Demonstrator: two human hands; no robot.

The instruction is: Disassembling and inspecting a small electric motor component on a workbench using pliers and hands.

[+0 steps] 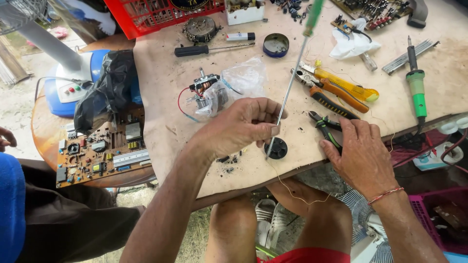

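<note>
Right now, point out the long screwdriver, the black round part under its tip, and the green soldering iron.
long screwdriver (291,84), head view, mid shaft.
black round part (278,148), head view, top face.
green soldering iron (417,90), head view, green handle.

Count on the table (204,165): 2 screwdrivers (292,80) (207,49), 2 pliers (339,95) (325,127), 1 soldering iron (417,85), 1 black disc (277,148), 1 round tin (276,45), 1 plastic bag (239,80). By the left edge: 1 circuit board (100,151).
</note>
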